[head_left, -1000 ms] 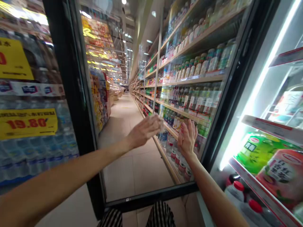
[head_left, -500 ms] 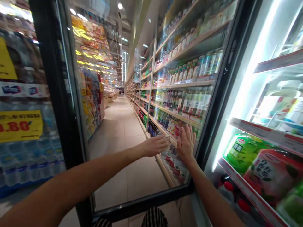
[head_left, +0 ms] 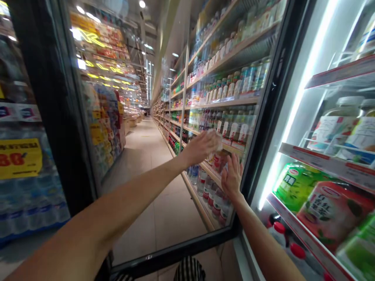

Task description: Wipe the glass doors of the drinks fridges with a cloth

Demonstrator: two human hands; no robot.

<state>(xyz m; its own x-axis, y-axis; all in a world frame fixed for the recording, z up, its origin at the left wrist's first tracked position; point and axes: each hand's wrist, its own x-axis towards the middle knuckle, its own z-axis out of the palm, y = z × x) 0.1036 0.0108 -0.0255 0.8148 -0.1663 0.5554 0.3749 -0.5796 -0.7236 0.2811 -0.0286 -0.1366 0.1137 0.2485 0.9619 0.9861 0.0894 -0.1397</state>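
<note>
A glass door (head_left: pixel 146 175) with a black frame stands in front of me. My left hand (head_left: pixel 200 148) is held at the glass, its fingers smeared by motion. Beneath those fingers is a pale, thin cloth (head_left: pixel 217 140), partly hidden by the hand. Lower and to the right, my right hand (head_left: pixel 232 175) lies against the glass near the door's right frame bar, fingers stretched upward and apart. A small pale patch shows beside its thumb; I cannot tell what it is.
Right of the door is a lit cooler with shelf rails (head_left: pixel 322 160), a green drink pack (head_left: pixel 293 181), a red drink pack (head_left: pixel 331 212) and red-capped bottles (head_left: pixel 278 230). Packed bottled water (head_left: pixel 32 199) stands at left. Shelves of bottles and an aisle show in the glass.
My left hand has moved up and slightly right across the glass with the cloth. My right hand has stayed nearly in place. The view has shifted a little.
</note>
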